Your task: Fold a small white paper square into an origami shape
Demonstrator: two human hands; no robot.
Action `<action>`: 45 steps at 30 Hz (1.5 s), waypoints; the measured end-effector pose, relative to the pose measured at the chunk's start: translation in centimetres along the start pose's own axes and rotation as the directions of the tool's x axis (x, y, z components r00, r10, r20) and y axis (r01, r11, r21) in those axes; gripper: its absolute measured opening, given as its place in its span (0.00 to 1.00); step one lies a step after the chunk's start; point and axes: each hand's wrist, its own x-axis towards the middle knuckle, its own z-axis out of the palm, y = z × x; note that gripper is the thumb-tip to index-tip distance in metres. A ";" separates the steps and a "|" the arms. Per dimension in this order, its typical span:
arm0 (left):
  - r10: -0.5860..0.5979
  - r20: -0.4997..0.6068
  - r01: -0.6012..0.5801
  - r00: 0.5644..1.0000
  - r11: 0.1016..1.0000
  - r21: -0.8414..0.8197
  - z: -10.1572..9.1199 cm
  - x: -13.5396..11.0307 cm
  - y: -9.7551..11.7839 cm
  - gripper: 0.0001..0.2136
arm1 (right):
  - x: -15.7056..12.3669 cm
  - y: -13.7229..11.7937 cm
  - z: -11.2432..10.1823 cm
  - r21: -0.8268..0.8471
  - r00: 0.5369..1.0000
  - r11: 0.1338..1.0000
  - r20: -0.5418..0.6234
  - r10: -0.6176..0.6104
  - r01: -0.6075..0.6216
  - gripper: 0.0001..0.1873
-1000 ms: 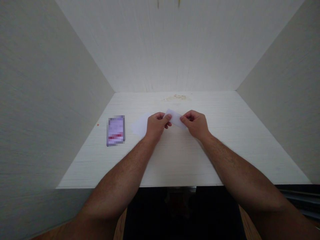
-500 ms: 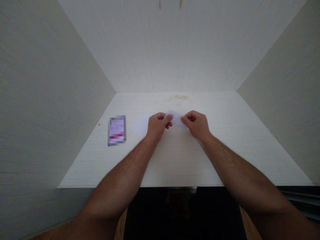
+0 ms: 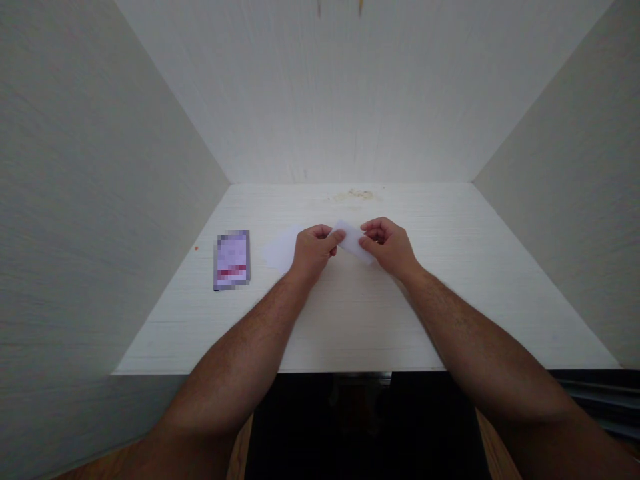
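Both my hands hold one small white paper slip [image 3: 351, 239] just above the middle of the white table [image 3: 360, 313]. My left hand [image 3: 313, 251] pinches its left end between thumb and fingers. My right hand [image 3: 387, 247] pinches its right end, fingers curled. Another pale sheet of paper [image 3: 281, 249] lies flat on the table just left of my left hand, partly hidden by it.
A purple and white card or packet [image 3: 232, 259] lies on the left part of the table. A brownish stain [image 3: 354, 195] marks the far edge. White walls close the table in at left, right and back. The near table edge drops to dark space.
My right hand has shifted slightly left along the slip, so less of the paper shows between the hands. The left hand has barely moved.
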 end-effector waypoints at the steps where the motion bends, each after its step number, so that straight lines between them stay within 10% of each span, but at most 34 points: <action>1: -0.002 0.021 0.001 1.000 1.000 0.017 0.0 -0.1 0.1 0.14 | 0.1 0.1 0.0 0.027 0.999 0.999 0.039 0.017 -0.018 0.14; 8: -0.014 0.108 0.000 0.994 0.991 0.130 0.2 -0.4 0.3 0.14 | 0.1 0.1 0.0 0.007 0.991 0.995 0.096 0.096 -0.097 0.13; 16: -0.028 -0.004 0.026 1.000 0.983 -0.182 1.4 -0.7 0.1 0.11 | -0.2 0.1 0.5 0.138 0.992 0.984 -0.028 0.120 -0.115 0.13; 45: 0.118 0.031 -0.119 0.993 0.991 0.061 1.2 -1.1 1.1 0.10 | 0.1 -0.2 0.6 0.140 0.995 0.986 0.051 0.082 -0.089 0.12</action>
